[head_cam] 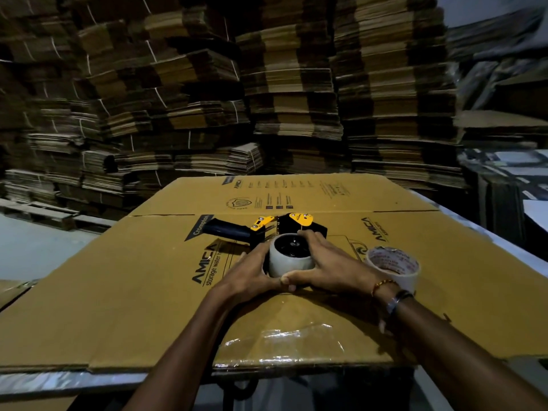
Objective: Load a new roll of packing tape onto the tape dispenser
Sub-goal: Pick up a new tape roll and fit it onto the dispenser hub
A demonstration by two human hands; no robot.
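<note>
A black and yellow tape dispenser [267, 228] lies flat on a brown flattened carton [148, 292], handle pointing left. A pale tape roll [292, 264] sits on the dispenser's black hub. My left hand [247, 274] grips the roll's left side with curled fingers. My right hand [329, 268] grips its right side, thumb at the front and fingers over the far rim. A second tape roll [394, 266] with red print on its core lies on the carton just right of my right wrist.
The carton covers a table; a strip of clear tape [296, 336] shines on its near flap. Tall stacks of flattened cardboard [207, 99] fill the background. A wooden pallet [44, 213] lies on the floor at left.
</note>
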